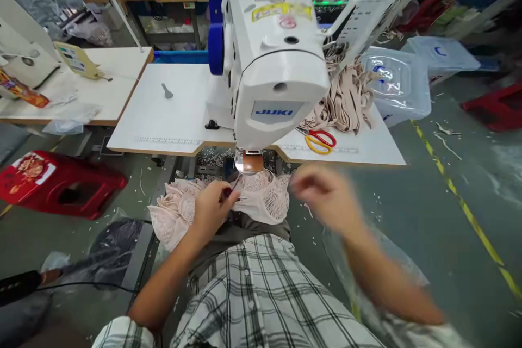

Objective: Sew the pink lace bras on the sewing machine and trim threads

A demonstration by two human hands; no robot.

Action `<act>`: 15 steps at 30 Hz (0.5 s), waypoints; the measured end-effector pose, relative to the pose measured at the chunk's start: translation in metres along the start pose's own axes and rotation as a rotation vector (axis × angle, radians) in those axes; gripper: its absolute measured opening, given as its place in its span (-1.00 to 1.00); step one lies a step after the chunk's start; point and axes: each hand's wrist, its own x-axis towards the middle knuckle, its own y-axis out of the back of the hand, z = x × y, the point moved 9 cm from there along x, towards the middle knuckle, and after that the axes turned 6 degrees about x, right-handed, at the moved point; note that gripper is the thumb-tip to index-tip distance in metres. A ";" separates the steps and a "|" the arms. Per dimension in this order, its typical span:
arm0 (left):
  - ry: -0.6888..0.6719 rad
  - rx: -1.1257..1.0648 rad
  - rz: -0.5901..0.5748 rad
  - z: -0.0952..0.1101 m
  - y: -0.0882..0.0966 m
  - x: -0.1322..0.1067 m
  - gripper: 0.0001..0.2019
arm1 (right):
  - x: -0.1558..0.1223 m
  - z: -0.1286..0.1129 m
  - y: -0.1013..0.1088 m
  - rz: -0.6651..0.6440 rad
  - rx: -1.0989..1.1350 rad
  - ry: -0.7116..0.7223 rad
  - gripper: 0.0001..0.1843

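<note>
A pale pink lace garment (179,209) lies bunched in front of me, under the head of a white JUKI sewing machine (269,60). My left hand (214,204) is closed on the lace, pinching it just below the presser foot (248,162). My right hand (326,193) hovers to the right of the garment and is smeared by motion, so its fingers cannot be read. My checked shirt fills the lower middle of the view.
Red-and-yellow scissors (320,141) and a heap of beige straps (346,98) lie on the white machine table (171,114). Clear plastic bins (402,87) stand to the right. A red stool (61,182) is on the floor at left, near a dark bag (116,247).
</note>
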 end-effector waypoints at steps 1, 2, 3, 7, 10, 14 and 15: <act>-0.055 0.049 -0.009 0.005 -0.009 -0.006 -0.80 | -0.017 0.025 -0.021 0.008 0.120 -0.054 -0.70; -0.116 0.094 -0.019 0.011 -0.018 -0.012 -0.79 | -0.028 0.048 -0.043 0.009 0.269 -0.113 -0.63; -0.175 0.127 -0.032 0.017 -0.028 -0.017 -0.77 | -0.036 0.068 -0.066 0.001 0.449 -0.185 -0.53; -0.281 0.157 -0.144 0.032 -0.056 -0.029 -0.78 | -0.036 0.107 -0.108 0.121 0.774 -0.344 -0.59; -0.218 0.069 -0.292 0.029 -0.064 -0.028 -0.78 | -0.033 0.117 -0.100 0.166 0.828 -0.382 -0.70; 0.085 -0.345 -0.346 0.003 -0.061 -0.022 -0.74 | -0.046 0.142 -0.084 0.283 0.860 -0.478 -0.73; 0.175 -0.485 -0.277 -0.006 -0.059 -0.019 -0.75 | -0.048 0.145 -0.084 0.301 0.876 -0.486 -0.72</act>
